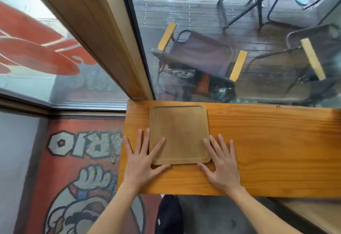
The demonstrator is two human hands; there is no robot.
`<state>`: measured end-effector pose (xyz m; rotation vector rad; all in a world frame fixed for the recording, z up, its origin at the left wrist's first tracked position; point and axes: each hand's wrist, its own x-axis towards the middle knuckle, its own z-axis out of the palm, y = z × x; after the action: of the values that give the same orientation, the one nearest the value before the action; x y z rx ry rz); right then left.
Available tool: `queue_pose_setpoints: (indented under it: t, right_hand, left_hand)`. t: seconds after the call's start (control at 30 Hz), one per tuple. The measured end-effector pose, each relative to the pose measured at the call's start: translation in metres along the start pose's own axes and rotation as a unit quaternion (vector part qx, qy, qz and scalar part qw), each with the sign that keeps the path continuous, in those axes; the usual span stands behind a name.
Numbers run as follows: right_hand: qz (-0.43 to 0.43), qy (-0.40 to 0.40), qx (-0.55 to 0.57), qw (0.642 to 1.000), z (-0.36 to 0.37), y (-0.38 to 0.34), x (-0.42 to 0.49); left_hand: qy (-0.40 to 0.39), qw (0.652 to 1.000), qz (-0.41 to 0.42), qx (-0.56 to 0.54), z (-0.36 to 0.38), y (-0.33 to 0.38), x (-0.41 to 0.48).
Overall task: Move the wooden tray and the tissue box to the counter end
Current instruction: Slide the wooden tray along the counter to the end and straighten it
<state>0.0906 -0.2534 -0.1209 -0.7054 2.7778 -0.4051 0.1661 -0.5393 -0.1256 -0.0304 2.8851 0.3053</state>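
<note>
Wooden tray (180, 134) lies flat on the wooden counter (267, 150), close to the counter's left end, its far edge near the counter's far edge by the window glass (239, 21). Tray is square with rounded corners and a shallow raised rim; nothing in it, bare wood inside.

Left hand (141, 161) lies flat, fingers spread, at the tray's near-left corner: index finger rests over the tray's left rim onto its inside, thumb lies along the counter just under the tray's near edge, other fingers lie on the counter beside the tray's left side. Not gripping, palm down and open wide.

Right hand (222, 163) mirrors it at the tray's near-right corner: fingers spread wide and flat, index finger touching the tray's right edge, thumb on the counter just below the near-right corner, remaining fingers on bare counter to the right. No grasp here either.

Both forearms come in from the counter's near edge. Rest of the counter to the right is bare wood. Tissue box not in view.

A wooden post (96, 36) meets the counter's far-left corner. Through the glass: folding chairs (201, 56) on a wet deck. Below the counter's left end, a painted wall mural (83, 169).
</note>
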Motion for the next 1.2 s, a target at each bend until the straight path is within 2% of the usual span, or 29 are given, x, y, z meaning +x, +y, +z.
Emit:
queue_pose_setpoints:
  t: [0.13,0.27,0.6,1.2]
  right_hand:
    - [-0.013,0.033,-0.001,0.999,0.007,0.004,0.000]
    - [-0.016,0.062,0.001,0.998,0.013,0.004,-0.003]
    - [0.013,0.075,-0.004,0.997,0.017,0.003,-0.006]
    - [0.015,0.066,-0.008,0.998,0.016,0.003,-0.006]
  left_hand:
    - [0.049,0.999,0.001,0.017,0.009,0.002,0.001]
    - [0.063,0.998,0.008,0.025,0.013,0.000,-0.001]
    - [0.057,0.998,-0.009,0.018,0.015,0.003,-0.002]
    - [0.038,0.999,0.000,0.024,0.016,0.001,-0.002]
